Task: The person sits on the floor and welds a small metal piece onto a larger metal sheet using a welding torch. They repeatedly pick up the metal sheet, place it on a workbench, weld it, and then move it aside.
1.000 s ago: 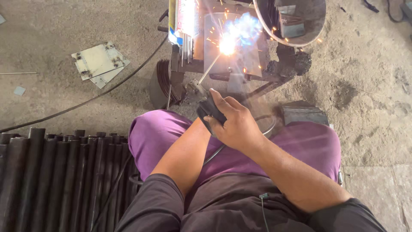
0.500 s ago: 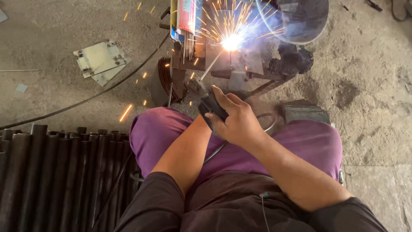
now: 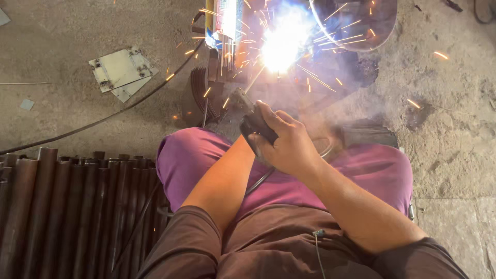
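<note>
The right hand (image 3: pixel 287 142) grips the welding holder (image 3: pixel 256 124) tight; the rod (image 3: pixel 254 81) burns at the bright spark (image 3: pixel 281 44) near the top, so hold steady

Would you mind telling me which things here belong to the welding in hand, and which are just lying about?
In use:
- right hand, its grip shut on the electrode holder
- rod reaching to the arc
- metal workpiece
- left hand: hidden under the right, cannot tell

Lying about:
- steel pipes
- metal plates
- floor cable
</note>
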